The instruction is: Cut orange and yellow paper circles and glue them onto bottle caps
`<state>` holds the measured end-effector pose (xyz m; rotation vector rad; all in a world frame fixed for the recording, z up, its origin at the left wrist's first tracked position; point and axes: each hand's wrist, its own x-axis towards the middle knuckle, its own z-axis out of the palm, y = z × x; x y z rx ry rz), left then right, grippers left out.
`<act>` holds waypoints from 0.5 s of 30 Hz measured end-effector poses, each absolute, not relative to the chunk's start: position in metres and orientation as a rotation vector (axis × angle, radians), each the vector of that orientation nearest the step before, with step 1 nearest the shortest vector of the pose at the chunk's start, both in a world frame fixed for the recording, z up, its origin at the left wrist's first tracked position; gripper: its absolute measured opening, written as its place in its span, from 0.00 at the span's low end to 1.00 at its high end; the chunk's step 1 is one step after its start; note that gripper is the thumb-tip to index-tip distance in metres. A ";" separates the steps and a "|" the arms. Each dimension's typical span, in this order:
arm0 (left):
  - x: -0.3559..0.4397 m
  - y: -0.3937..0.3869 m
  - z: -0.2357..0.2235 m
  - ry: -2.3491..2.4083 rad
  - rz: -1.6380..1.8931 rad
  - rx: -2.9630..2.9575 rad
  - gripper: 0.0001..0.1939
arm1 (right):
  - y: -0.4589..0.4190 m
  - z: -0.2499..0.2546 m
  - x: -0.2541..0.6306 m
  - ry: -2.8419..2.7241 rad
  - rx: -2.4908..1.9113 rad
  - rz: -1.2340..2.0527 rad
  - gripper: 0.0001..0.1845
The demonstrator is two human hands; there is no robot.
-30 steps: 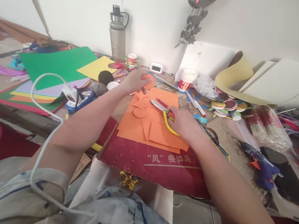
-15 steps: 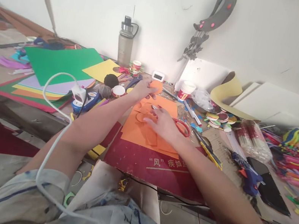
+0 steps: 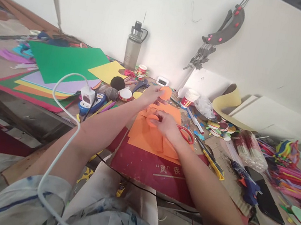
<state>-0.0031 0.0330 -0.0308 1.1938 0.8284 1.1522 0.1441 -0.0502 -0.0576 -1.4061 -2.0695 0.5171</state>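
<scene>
My left hand (image 3: 152,96) pinches an orange paper circle (image 3: 166,93), raised above the far edge of the orange sheets. Closer to me, my right hand (image 3: 166,124) has its fingers closed on a second orange paper circle (image 3: 152,120). Beneath both hands lie orange paper sheets (image 3: 142,138) with loose cut pieces on top, all resting on a dark red board (image 3: 135,164). A pair of scissors with red handles (image 3: 186,135) lies just right of my right hand, its blades partly covered.
Behind the hands stand a water bottle (image 3: 133,47), a small digital clock (image 3: 162,81) and a paper cup (image 3: 190,98). Coloured sheets (image 3: 66,62) are stacked at left. A cutter (image 3: 214,162), a glue gun (image 3: 248,184) and a phone (image 3: 266,199) lie at right. A white cable (image 3: 62,147) crosses my left arm.
My right hand was spread over the orange paper and now has closed on a paper circle there. The left hand still holds its circle. The whole view has shifted slightly.
</scene>
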 end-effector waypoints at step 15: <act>0.043 -0.008 -0.041 0.587 0.974 1.022 0.12 | 0.000 -0.069 0.213 -1.440 -1.179 0.247 0.22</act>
